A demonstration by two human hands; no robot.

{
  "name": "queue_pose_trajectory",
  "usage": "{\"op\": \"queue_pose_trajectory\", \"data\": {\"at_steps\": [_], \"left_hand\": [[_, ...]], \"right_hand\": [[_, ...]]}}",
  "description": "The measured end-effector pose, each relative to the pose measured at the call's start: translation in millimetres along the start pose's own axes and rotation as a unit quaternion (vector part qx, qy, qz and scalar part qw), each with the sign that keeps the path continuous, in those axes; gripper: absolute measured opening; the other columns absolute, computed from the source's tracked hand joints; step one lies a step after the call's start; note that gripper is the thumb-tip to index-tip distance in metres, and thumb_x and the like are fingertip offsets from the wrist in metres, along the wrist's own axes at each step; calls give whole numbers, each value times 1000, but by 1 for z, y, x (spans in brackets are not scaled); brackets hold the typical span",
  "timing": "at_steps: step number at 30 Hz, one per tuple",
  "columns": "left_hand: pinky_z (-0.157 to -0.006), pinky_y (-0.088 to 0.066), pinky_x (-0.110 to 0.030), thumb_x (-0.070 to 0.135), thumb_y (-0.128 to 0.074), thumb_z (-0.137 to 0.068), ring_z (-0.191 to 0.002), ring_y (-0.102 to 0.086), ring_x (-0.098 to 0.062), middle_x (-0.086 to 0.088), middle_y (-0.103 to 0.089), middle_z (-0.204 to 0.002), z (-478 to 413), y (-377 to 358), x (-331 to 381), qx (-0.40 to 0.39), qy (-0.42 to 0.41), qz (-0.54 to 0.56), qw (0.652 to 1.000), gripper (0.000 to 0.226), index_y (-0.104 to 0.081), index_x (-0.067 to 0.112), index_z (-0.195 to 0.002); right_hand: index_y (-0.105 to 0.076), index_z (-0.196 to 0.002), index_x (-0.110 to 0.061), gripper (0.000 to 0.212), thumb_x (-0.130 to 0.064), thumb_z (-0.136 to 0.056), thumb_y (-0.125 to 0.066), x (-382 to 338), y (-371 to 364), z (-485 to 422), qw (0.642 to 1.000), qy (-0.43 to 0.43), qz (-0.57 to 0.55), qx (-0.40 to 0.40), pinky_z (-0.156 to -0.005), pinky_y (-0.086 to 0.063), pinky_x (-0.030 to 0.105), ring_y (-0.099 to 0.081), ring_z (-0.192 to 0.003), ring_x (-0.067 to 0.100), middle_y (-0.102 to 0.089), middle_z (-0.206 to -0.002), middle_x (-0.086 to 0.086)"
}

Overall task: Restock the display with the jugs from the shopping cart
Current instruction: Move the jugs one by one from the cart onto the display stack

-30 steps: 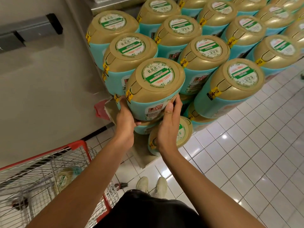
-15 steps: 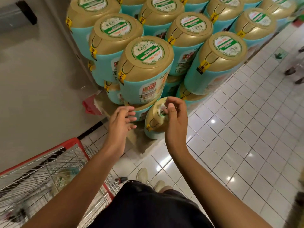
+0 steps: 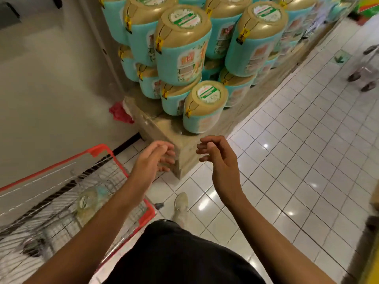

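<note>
Teal jugs with gold tops are stacked in two layers on a low display platform (image 3: 164, 128). The nearest top-layer jug (image 3: 182, 48) stands at the stack's front corner. A single lower jug (image 3: 203, 109) sits by the platform's front edge. My left hand (image 3: 153, 158) and my right hand (image 3: 217, 154) hover empty below the platform's corner, fingers loosely curled, touching nothing. At lower left the red-rimmed wire shopping cart (image 3: 121, 158) holds one more jug (image 3: 90, 201), blurred behind the wires.
A grey wall (image 3: 51, 89) runs along the left behind the cart. A red scrap (image 3: 120, 112) lies beside the platform. White floor tiles (image 3: 287, 160) spread to the right, where another person's feet (image 3: 361, 80) stand. My shoe (image 3: 181, 203) is near the cart.
Both hands let go of the front top-layer jug and dropped away from the stack toward me. The view has tilted down and left, showing more of the cart.
</note>
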State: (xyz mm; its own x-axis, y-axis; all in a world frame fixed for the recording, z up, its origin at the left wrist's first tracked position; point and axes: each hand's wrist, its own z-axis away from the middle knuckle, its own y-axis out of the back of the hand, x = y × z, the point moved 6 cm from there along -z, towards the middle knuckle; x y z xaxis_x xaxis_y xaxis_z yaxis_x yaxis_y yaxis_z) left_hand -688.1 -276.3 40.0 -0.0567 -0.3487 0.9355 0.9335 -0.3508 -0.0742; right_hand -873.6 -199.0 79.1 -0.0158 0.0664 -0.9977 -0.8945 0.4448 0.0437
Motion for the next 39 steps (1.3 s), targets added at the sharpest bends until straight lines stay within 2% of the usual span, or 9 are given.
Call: {"op": "queue_pose_trajectory", "data": {"at_steps": [5,8,13,21,26,30,34,37,39], "left_hand": [[-71,-57,-30,40,-50,-96,-87,-71,-16,1,-75,-97,69,38,-24,33,13,-1,999,26,-75,32,-97],[-75,-57,-33,41,-50,-96,-88,-72,-15,3,-75,-98,105,71,-38,62,22,-5,998,26,-75,32,-97],[-69,-56,-31,41,-48,-95,-82,-73,-13,1,-76,-96,150,131,-53,112,33,6,993,28,-75,37,-92],[-72,-53,-34,45,-51,-95,-86,-72,-16,0,-76,-102,176,261,-73,168,54,32,984,27,-75,35,-98],[-69,-56,-28,38,-54,-97,-85,-71,-19,-5,-74,-102,167,351,-93,183,83,52,978,23,-76,31,-96],[-73,-54,-33,29,-51,-107,-85,-70,-18,-6,-73,-100,144,408,-146,176,158,37,971,25,-72,16,-108],[-70,-51,-32,25,-53,-106,-81,-68,-19,-6,-71,-94,104,452,-231,166,249,12,954,21,-69,11,-107],[-67,-50,-31,22,-52,-106,-74,-65,-19,-4,-68,-88,69,478,-307,183,308,8,934,19,-67,15,-97],[-67,-51,-30,22,-53,-105,-71,-64,-17,-6,-67,-88,48,492,-363,206,350,22,913,17,-66,13,-99]], "right_hand": [[-68,-112,-17,26,-28,-108,-45,10,-8,63,999,-6,26,-21,-81,-59,44,-71,-96,26,-72,-102,5],[-68,-110,-17,28,-29,-108,-43,12,-24,95,998,-7,41,-41,-83,-59,42,-70,-97,26,-72,-102,5],[-69,-109,-23,27,-31,-107,-43,17,-70,125,996,-14,44,-78,-82,-60,35,-70,-99,21,-72,-103,0],[-69,-106,-21,26,-30,-107,-45,42,-205,138,988,-42,45,-143,-78,-59,30,-70,-94,23,-72,-100,1],[-71,-103,-17,24,-22,-108,-48,79,-319,140,982,-109,27,-155,-79,-59,37,-70,-96,29,-72,-99,9],[-69,-97,-14,25,-11,-110,-48,127,-395,140,972,-166,51,-159,-83,-58,43,-68,-90,20,-71,-97,8],[-68,-95,-16,21,-10,-106,-51,202,-458,140,958,-221,65,-170,-84,-55,45,-65,-88,23,-70,-95,17],[-69,-105,-9,15,-13,-106,-54,277,-503,139,940,-265,109,-188,-79,-51,37,-63,-86,18,-70,-93,6],[-68,-114,-9,18,-18,-107,-54,335,-532,134,927,-290,148,-187,-75,-48,29,-64,-92,17,-72,-102,3]]}}
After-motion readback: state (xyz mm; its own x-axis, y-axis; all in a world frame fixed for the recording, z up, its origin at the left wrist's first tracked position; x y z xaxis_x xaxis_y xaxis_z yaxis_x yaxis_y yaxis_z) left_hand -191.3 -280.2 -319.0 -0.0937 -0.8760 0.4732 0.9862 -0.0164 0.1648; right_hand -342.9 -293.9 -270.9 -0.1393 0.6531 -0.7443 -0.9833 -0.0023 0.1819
